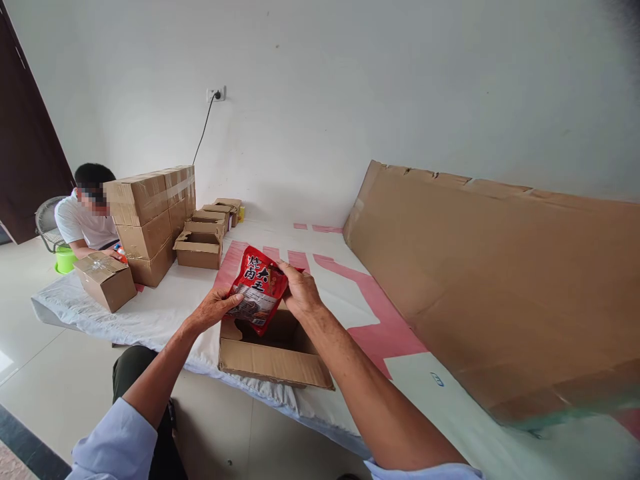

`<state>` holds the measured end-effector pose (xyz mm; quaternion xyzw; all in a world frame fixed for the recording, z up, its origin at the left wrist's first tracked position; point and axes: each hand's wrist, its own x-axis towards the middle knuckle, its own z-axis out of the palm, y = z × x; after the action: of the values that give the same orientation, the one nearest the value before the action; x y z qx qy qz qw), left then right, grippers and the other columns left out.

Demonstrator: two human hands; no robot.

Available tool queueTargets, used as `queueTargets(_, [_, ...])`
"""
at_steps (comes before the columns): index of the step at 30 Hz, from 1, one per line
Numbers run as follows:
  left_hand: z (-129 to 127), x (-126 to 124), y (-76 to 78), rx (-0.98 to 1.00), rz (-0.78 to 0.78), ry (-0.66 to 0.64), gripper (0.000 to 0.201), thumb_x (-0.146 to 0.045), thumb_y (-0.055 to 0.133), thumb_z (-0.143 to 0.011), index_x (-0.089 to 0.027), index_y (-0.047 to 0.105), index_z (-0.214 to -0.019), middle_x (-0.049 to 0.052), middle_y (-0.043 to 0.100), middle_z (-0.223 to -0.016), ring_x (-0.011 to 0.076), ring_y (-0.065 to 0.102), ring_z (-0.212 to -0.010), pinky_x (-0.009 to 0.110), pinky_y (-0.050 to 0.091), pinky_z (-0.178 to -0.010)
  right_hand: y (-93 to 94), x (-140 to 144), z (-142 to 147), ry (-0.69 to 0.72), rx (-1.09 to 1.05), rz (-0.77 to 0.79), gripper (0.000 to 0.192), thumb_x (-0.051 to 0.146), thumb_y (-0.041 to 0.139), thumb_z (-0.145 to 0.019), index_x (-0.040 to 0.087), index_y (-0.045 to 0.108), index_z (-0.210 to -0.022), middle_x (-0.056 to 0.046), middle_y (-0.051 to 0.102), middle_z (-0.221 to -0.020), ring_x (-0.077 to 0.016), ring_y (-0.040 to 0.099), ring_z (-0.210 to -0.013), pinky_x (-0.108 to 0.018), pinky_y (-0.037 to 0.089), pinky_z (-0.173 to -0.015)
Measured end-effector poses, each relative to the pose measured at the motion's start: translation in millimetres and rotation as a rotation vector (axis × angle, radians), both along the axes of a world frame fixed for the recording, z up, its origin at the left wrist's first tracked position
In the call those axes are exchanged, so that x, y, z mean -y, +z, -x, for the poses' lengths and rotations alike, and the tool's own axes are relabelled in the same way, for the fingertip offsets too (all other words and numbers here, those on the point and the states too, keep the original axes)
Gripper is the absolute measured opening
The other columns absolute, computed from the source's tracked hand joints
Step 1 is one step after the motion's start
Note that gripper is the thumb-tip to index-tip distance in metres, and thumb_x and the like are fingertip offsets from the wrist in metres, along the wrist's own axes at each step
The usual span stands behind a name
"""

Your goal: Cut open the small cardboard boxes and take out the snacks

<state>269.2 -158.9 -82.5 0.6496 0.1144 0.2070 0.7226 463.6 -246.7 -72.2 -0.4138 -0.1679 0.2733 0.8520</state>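
A red printed food packet [259,285] is held up between my two hands, tilted, with its front facing me. My left hand [216,308] grips its lower left edge, thumb lying across the front. At the upper right corner, my right hand [299,288] is closed on the packet, and something dark red shows just beyond the fingers. Right below stands an open cardboard box [275,361] at the near edge of the cloth-covered table. The packet and my hands hide part of its inside, which looks dark.
Stacked taped cartons [150,223] stand at the left, with a smaller carton [106,280] in front. Open boxes [199,245] line up behind. A large cardboard sheet [490,280] leans against the wall at right. A co-worker [90,213] sits beyond the stack, near a green bucket [65,260].
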Motion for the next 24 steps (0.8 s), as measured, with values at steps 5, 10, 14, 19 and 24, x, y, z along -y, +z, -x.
queueTargets(5, [1,-1,-2.2,0.000,0.015,0.014,0.073,-0.075,0.089,-0.069,-0.009,0.084,-0.102,0.010,0.081,-0.089,0.0203,0.073,-0.079,0.031,0.058,-0.078,-2.2,-4,-3,-0.012,-0.045,0.014,0.045,0.046,0.104,-0.054,0.020,0.074,-0.075,-0.002,0.080,-0.075,-0.0194,0.072,-0.064,-0.033,0.064,-0.062])
queueTargets(10, [0,-4,-5.9,-0.020,0.030,0.089,0.074,-0.078,0.088,-0.067,-0.009,0.083,-0.092,0.008,0.077,-0.080,0.0175,0.069,-0.072,0.030,0.056,-0.073,-2.1,10,10,0.135,0.029,0.011,0.059,0.068,0.098,-0.058,0.022,0.077,-0.086,-0.005,0.083,-0.087,-0.0264,0.077,-0.083,-0.042,0.067,-0.080])
queueTargets(14, [-5,-6,-8.4,0.034,0.049,0.181,0.071,-0.078,0.088,-0.067,-0.010,0.082,-0.087,0.007,0.075,-0.079,0.0178,0.070,-0.075,0.030,0.057,-0.076,-6.7,26,27,0.406,0.236,-0.023,0.058,0.061,0.096,-0.068,0.024,0.080,-0.109,-0.006,0.084,-0.111,-0.0313,0.076,-0.111,-0.045,0.063,-0.096])
queueTargets(19, [-9,-7,-12.1,0.061,0.080,0.209,0.071,-0.076,0.090,-0.065,-0.011,0.082,-0.090,0.007,0.076,-0.080,0.0175,0.069,-0.075,0.031,0.058,-0.079,-20.8,31,27,0.440,0.295,0.042,0.055,0.051,0.098,-0.070,0.026,0.080,-0.115,-0.005,0.084,-0.117,-0.0314,0.075,-0.113,-0.047,0.059,-0.101])
queueTargets(24, [-7,-12,-15.2,-0.003,0.027,0.182,0.069,-0.073,0.094,-0.061,-0.010,0.082,-0.086,0.007,0.076,-0.078,0.0171,0.067,-0.069,0.030,0.056,-0.072,-30.7,24,19,0.410,0.253,0.038,0.055,0.055,0.099,-0.064,0.024,0.082,-0.106,-0.005,0.085,-0.109,-0.0312,0.077,-0.107,-0.047,0.060,-0.098])
